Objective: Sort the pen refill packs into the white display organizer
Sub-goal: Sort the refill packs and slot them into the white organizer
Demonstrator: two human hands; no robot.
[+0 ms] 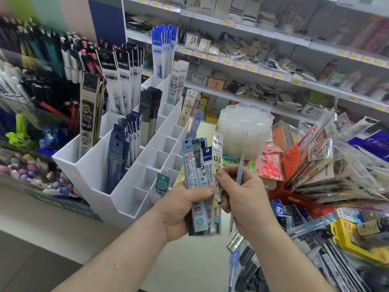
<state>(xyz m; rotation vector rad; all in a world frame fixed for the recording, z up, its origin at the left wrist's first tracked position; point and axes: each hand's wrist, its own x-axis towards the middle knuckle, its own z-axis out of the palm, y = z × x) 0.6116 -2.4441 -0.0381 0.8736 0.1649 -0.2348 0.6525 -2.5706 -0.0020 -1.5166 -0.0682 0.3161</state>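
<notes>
Nearest the camera, two bare forearms reach forward, and the left hand (181, 209) grips a fanned bundle of refill packs (202, 182), fingers curled behind and thumb across the front, the packs standing nearly upright with their hang-holes at the top. The right hand (242, 199) sits just beside the bundle on its right, pinching a single thin pack (240, 171) that is turned edge-on; whether its fingertips also touch the bundle's outer pack is hard to tell. That single pack's long axis runs close to vertical, matching the slots it must drop into. The white organizer (126, 186) stands up and to the left of both hands, its stepped compartments running away from the camera; several back slots already hold packs, while the front ones near the left hand look bare. The left hand is nearer the organizer, so the right hand would likely have to cross over the bundle to reach a slot. A heap of loose packs (336, 175) lies to the right.
</notes>
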